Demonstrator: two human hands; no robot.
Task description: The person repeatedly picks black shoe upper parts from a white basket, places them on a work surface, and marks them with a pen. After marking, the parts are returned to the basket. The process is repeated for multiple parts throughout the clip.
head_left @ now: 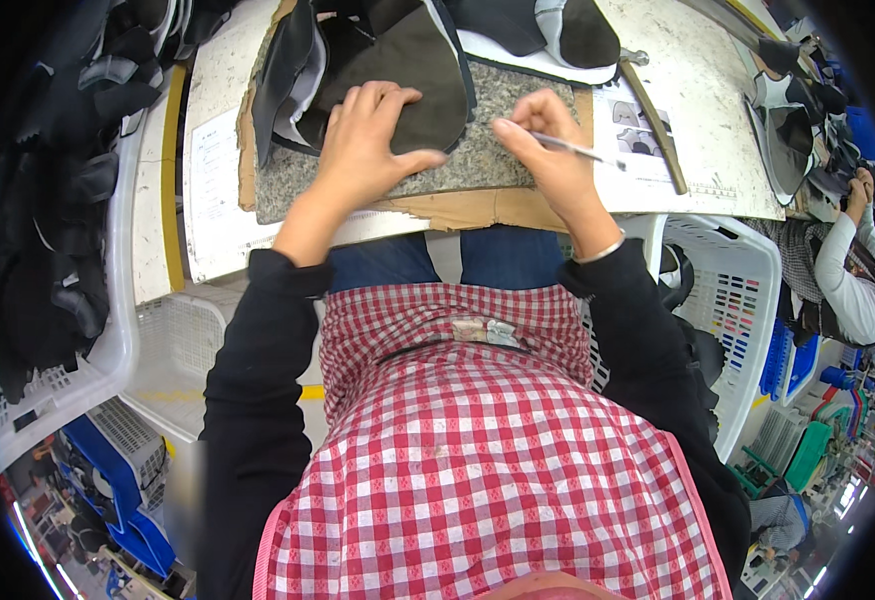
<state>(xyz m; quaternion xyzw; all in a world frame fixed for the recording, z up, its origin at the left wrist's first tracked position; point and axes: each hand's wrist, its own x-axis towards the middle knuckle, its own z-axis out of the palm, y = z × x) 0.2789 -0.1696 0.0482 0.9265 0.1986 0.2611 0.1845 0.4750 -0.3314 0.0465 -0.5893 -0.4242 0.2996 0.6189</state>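
Observation:
A black shoe upper (428, 85) with a pale lining edge lies on a grey speckled stone slab (488, 100). My left hand (363, 145) rests on its near part, fingers spread and thumb stretched out to the right. To the right of the upper, my right hand (558, 150) grips a slim silver pen-like tool (590, 154) between thumb and fingers. The tool's back end points right, and its tip is hidden by my fingers. A second black and white upper (528, 30) lies beyond the slab.
Cardboard (488, 208) sits under the slab on the white table (723, 120). A hammer (655, 120) lies at right over a printed sheet (633, 125). White baskets stand left (123, 270) and right (748, 300), the left one piled with black pieces (68, 220). Another person (848, 270) sits far right.

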